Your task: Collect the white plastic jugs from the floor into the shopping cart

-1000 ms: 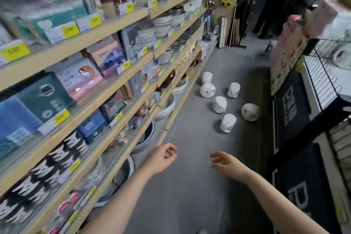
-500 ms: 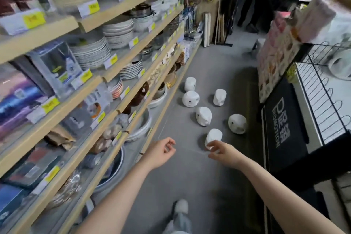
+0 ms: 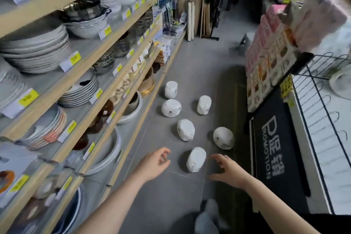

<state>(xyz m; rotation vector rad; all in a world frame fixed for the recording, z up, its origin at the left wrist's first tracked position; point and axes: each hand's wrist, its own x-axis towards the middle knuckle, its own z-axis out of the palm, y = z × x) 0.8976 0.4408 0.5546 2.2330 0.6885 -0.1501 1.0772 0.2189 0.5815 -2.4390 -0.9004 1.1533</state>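
- Six white plastic jugs lie on the grey floor of the aisle, between the shelving on the left and the display on the right.
- The nearest jug lies on its side, directly between the two hands.
- Beyond it are a second jug and a third jug, well apart from each other; the third lies close to the black promotion mat.
- Farther off sit a fourth jug, a fifth jug and a sixth jug, the last closest to the bottom shelf.
- The left hand hangs just left of the nearest jug, fingers loosely curled, holding nothing.
- The right hand is just right of the same jug, fingers spread and bent toward it, not touching it as far as the blur allows.
- The shopping cart shows only as wire mesh at the right edge; a pale rounded thing inside may be a seventh jug, too blurred to say.
- The shelves hold stacked plates and bowls with yellow price tags.
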